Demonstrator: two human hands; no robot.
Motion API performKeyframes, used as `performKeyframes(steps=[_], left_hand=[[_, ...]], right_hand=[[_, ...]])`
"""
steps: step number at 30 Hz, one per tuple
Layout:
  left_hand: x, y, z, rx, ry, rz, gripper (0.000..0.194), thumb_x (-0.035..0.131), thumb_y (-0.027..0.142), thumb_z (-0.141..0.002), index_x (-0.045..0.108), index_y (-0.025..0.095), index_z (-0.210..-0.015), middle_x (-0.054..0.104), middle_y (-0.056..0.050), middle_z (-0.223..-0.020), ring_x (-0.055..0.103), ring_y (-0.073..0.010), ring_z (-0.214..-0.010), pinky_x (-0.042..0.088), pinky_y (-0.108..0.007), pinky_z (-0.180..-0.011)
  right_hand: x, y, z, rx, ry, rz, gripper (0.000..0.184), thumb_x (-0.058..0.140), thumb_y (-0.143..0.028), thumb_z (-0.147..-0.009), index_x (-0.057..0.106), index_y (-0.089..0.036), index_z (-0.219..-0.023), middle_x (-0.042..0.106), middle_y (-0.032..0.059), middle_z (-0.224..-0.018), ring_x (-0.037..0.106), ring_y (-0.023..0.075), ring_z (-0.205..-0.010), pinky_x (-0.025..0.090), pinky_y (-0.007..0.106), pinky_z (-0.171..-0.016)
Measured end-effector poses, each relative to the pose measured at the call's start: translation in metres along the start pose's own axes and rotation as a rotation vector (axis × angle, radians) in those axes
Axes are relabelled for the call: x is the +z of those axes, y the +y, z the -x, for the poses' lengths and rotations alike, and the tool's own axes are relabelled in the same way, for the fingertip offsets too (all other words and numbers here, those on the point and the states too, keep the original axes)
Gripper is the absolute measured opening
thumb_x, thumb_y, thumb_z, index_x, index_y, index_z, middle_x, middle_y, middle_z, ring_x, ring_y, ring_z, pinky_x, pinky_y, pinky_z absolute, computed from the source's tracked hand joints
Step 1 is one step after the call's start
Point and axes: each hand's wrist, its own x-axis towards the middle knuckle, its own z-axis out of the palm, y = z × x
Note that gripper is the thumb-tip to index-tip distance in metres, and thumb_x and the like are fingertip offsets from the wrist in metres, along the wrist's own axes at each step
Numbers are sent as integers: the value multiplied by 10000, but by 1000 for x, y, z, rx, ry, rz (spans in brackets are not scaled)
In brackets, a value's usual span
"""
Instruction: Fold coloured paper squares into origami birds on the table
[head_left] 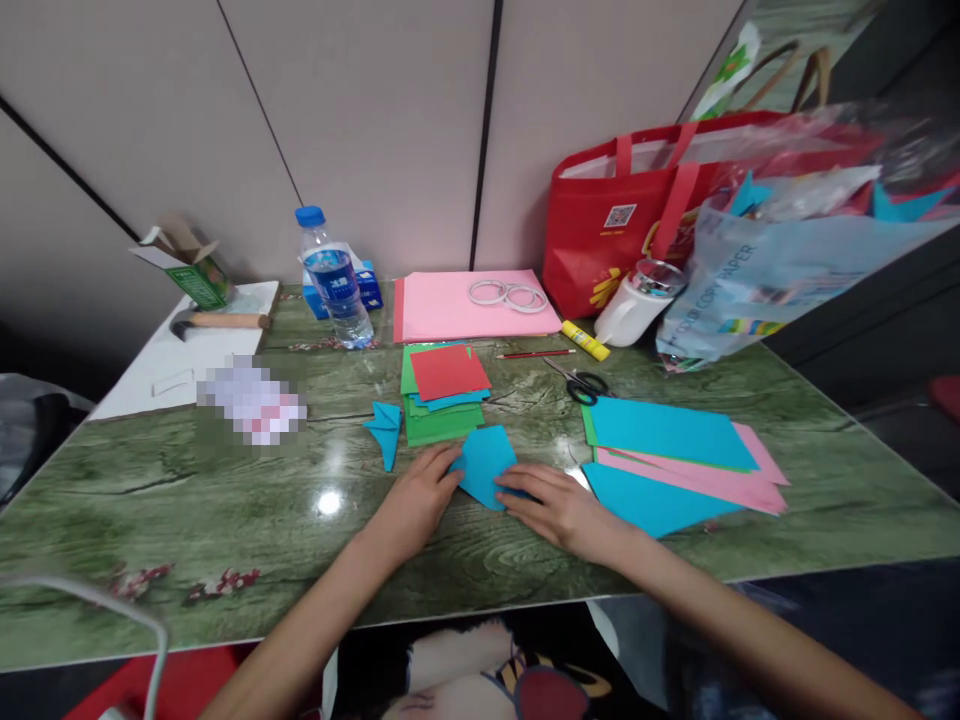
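A blue paper square (486, 462) lies partly folded on the green table (225, 500). My left hand (416, 500) presses its left edge with the fingers flat. My right hand (551, 503) lies flat on its lower right corner, fingers stretched toward the left. A small folded blue paper shape (386, 428) sits just left of my left hand. Behind the blue square is a stack of red, blue and green squares (442, 392).
Large blue and pink sheets (675, 460) lie to the right. Scissors (581, 383), a red pencil (534, 353), a glue stick (586, 340), tape rolls (506, 294) on pink paper, a water bottle (336, 280), a red bag (637, 225) and a hammer (217, 321) stand further back.
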Motion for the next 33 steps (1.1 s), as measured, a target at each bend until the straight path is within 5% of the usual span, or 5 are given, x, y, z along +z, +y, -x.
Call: performKeyframes(steps=[3,7,13,25,33], left_hand=[[6,14,13,30,-53,-163,310,448,72,-841,545,111,-1132,523,-160,-1250,444,-291,-1185,398,-511,-950],[12,25,21,105,-68,-180,281,407,124,-886,529,98,-1137,589,-136,-1153,504,-243,-1117,460,-408,-899],[-2,26,10,202,-144,-237,290,360,88,-888,536,93,-1120,623,-137,-1084,551,-219,-1032,458,-362,-869],[-11,21,-7,408,-256,-356,238,362,90,-882,581,80,-976,648,-134,-939,579,-213,-878,480,-335,-733],[-1,15,-7,203,-134,-65,211,368,149,-905,571,120,-954,624,-93,-879,559,-185,-847,498,-327,-744]], right_hand=[[9,-5,11,11,-15,27,235,479,-171,-895,592,-148,-1099,620,84,-1144,532,207,-1110,487,376,-920],[9,-6,7,38,47,-15,216,495,-166,-887,592,-117,-1073,649,91,-1067,556,199,-1077,493,365,-928],[3,-6,2,117,73,-146,272,561,-297,-852,582,-151,-1081,640,109,-1032,557,215,-1074,512,388,-892],[4,-19,-9,215,35,-7,325,612,-414,-792,606,-172,-1009,658,79,-962,564,204,-1007,516,325,-782],[15,-39,-22,373,133,117,98,591,-279,-830,622,-185,-833,633,57,-872,569,183,-833,459,310,-720]])
